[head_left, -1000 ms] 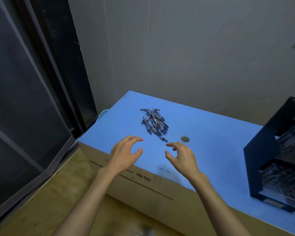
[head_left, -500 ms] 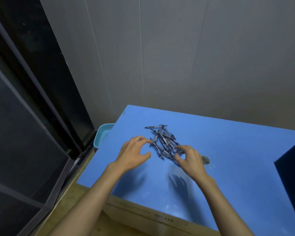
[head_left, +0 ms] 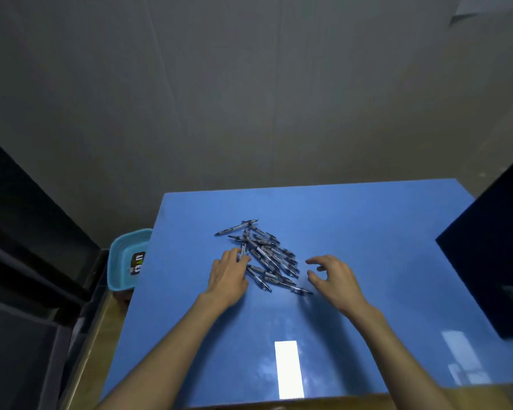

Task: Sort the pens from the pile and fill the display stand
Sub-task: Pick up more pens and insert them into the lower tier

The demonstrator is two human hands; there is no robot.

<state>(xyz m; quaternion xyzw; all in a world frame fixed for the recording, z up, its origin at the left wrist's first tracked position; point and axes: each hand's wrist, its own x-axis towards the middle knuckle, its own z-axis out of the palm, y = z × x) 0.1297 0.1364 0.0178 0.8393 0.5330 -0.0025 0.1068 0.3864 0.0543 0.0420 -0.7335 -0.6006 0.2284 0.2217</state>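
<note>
- The pile of pens (head_left: 264,257) is lying on the blue bench (head_left: 367,232), near the middle and a bit toward the far edge and the left edge.
- The job is looking like it is only starting. All the pens seen here are sitting in the pile, and none is being carried.
- The dark display stand (head_left: 492,261) is showing only partly at the right edge of the bench, so how full it is cannot be told.
- Most pens are lying flat with their long sides running from the far left toward the near right. One pen at the far end is lying more sideways.
- The left hand (head_left: 228,276) is touching the left side of the pile. Whether it is pinching a pen cannot be told.
- The right hand (head_left: 333,281) is hovering just beside the pile with fingers loosely curled, holding nothing.
- A teal tub (head_left: 125,261) is sitting past the left edge.
</note>
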